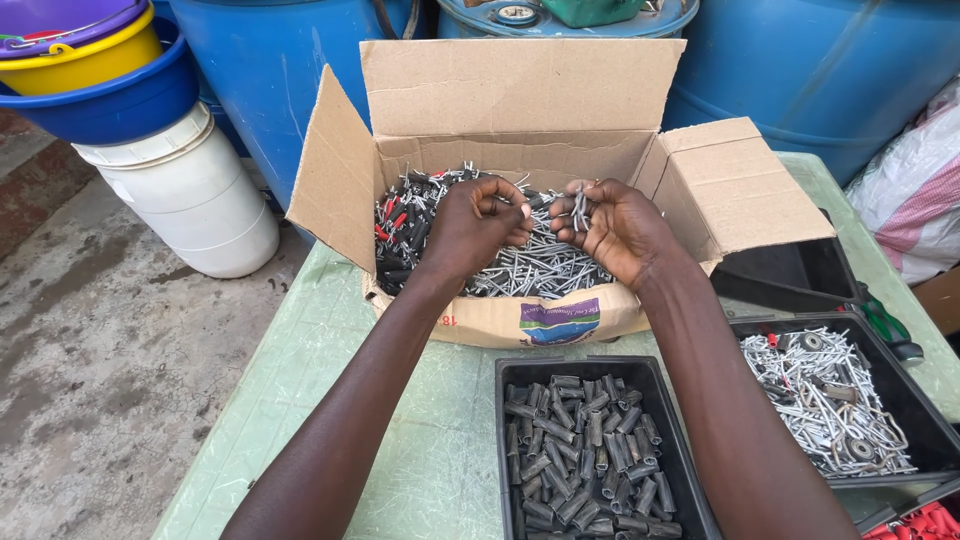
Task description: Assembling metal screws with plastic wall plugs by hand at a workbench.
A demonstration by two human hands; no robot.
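An open cardboard box (520, 110) stands on a pale green table (330, 350), filled with silver screws (545, 270) mixed with dark sleeves and a few red pieces. Both my hands hover over the pile inside it. My left hand (478, 225) has its fingers curled shut around some small parts. My right hand (612, 225) is palm up and pinches a few silver screws (580, 205) between thumb and fingers. The two hands almost touch.
A black tray of dark grey sleeves (580, 450) sits in front of the box. To its right, a black tray (900, 385) holds silver screws and washers; an empty black tray (790, 275) lies behind. Blue barrels (820, 60), a white bucket (190, 190) and stacked basins (90, 70) stand behind.
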